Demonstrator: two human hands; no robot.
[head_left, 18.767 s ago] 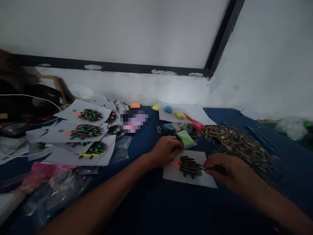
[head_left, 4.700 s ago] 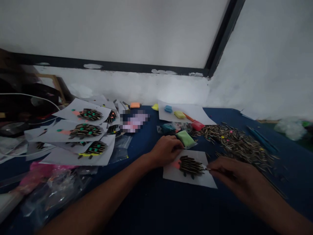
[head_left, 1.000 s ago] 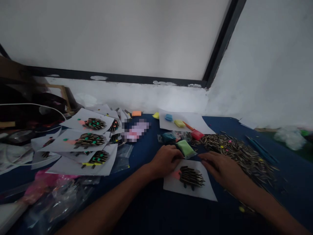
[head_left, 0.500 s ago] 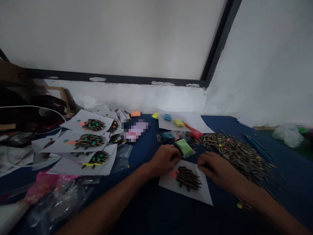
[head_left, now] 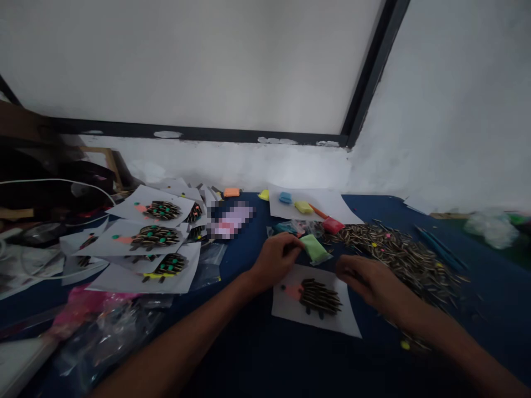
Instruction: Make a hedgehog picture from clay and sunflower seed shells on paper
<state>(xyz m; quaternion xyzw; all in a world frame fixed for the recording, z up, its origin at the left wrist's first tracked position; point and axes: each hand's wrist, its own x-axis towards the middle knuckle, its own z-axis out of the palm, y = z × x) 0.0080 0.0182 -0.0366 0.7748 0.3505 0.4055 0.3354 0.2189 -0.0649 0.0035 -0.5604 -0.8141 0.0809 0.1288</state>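
A white sheet [head_left: 286, 312] lies in front of me with a hedgehog picture on it. Its spines are striped sunflower seeds [head_left: 319, 297], and its pinkish-orange clay face [head_left: 293, 291] has a dark nose and two dark feet below. My left hand [head_left: 279, 255] is above the sheet's top left corner, fingers pinched at the near-left edge of a light green clay packet [head_left: 314, 249]; whether they grip it is unclear. By the sheet's top right corner, my right hand [head_left: 360, 273] has its fingertips pressed together, hiding anything between them.
A large seed pile [head_left: 398, 260] spreads at right beside blue tweezers [head_left: 440, 249]. Behind are a red packet [head_left: 332, 225] and a white paper [head_left: 332, 202] bearing clay packets. Finished hedgehog sheets [head_left: 108, 239] stack at left, above crumpled plastic bags [head_left: 112, 334].
My left hand has lifted off the sheet's top left corner towards the green packet, uncovering the hedgehog's nose. My right hand has shifted slightly right, and the sheet sits a little higher in view.
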